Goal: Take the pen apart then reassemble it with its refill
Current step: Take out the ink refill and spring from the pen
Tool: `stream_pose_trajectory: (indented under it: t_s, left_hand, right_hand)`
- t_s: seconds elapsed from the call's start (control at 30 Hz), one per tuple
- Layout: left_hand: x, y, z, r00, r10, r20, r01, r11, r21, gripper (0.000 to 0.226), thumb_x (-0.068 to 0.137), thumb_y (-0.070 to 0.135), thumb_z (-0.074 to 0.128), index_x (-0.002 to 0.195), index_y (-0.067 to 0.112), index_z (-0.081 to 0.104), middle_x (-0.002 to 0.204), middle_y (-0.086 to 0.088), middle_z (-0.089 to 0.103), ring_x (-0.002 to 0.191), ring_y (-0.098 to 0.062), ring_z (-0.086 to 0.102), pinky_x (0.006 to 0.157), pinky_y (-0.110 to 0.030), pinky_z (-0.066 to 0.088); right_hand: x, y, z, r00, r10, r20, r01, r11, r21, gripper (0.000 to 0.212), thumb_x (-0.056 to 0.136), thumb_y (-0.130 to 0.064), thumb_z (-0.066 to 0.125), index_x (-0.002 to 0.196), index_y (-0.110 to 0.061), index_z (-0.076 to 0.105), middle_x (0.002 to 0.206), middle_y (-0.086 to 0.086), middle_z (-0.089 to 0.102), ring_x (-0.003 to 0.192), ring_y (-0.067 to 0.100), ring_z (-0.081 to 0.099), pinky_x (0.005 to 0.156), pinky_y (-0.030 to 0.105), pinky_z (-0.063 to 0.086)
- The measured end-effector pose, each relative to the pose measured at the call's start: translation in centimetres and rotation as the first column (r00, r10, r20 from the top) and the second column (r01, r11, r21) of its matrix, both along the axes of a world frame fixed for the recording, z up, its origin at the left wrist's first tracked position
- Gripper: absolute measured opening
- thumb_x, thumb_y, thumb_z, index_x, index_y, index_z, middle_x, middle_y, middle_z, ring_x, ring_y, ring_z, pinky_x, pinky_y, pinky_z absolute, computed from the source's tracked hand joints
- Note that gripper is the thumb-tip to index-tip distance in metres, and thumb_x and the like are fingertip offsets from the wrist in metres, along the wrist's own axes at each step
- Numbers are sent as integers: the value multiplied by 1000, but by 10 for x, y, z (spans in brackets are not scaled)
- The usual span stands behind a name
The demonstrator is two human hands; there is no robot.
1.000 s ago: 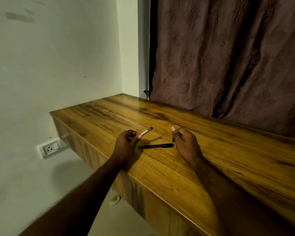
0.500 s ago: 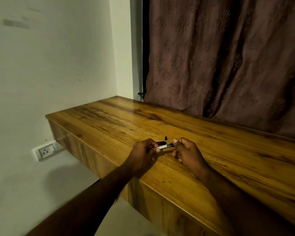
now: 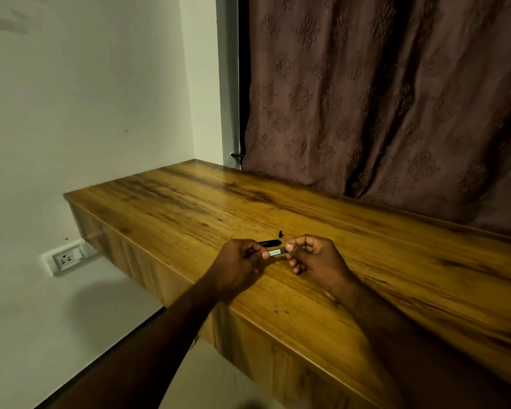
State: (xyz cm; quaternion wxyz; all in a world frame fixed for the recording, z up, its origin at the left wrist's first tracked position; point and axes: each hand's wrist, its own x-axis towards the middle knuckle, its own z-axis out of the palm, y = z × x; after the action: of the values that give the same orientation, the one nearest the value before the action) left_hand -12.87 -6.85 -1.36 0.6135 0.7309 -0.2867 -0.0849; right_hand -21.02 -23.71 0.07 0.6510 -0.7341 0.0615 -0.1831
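A pale, silvery pen piece (image 3: pixel 277 252) with a printed label spans the gap between my two hands, just above the wooden tabletop (image 3: pixel 366 261). My left hand (image 3: pixel 238 265) pinches its left end and my right hand (image 3: pixel 314 258) pinches its right end. Behind the hands a black pen part (image 3: pixel 268 242) lies flat on the table, its left end hidden by my left hand. A small black cap piece (image 3: pixel 280 233) lies on the wood just beyond it.
The table's near edge (image 3: pixel 248 314) runs diagonally under my forearms. A white wall with a socket (image 3: pixel 67 257) is at the left. A brown patterned curtain (image 3: pixel 381 98) hangs behind the table.
My hands came together from apart. The pale piece, held up in my left hand alone a second ago, is now gripped at both ends. A small black piece now lies on the table.
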Motion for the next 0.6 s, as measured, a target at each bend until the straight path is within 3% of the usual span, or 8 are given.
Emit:
stream_pose_trajectory:
  t_s: [0.4, 0.53, 0.6]
  left_hand:
    - [1, 1, -1, 999, -20, -35, 19, 1000, -15, 9, 89, 6, 62, 82, 2, 66, 56, -2, 60, 55, -13, 55, 55, -24, 45]
    - [6, 2, -5, 998, 1, -56, -4, 999, -51, 10, 88, 8, 63, 79, 4, 65, 55, -3, 60, 57, -16, 54, 59, -28, 43]
    - [6, 3, -4, 999, 8, -32, -9, 999, -42, 11, 88, 10, 63, 78, 6, 66, 55, -4, 60, 56, -15, 55, 59, -27, 44]
  right_hand:
    - [-2, 2, 1, 1000, -19, 5, 19, 1000, -6, 7, 89, 1, 60, 90, 0, 67, 69, 14, 62, 49, 12, 52, 45, 23, 45]
    - [-4, -5, 2, 996, -90, 22, 89, 996, 28, 8, 89, 1, 60, 86, 1, 68, 63, 11, 60, 47, 12, 51, 45, 22, 44]
    - [-6, -16, 2, 990, -136, 30, 137, 990, -31, 7, 89, 0, 61, 85, 1, 68, 63, 9, 61, 50, 13, 52, 48, 24, 45]
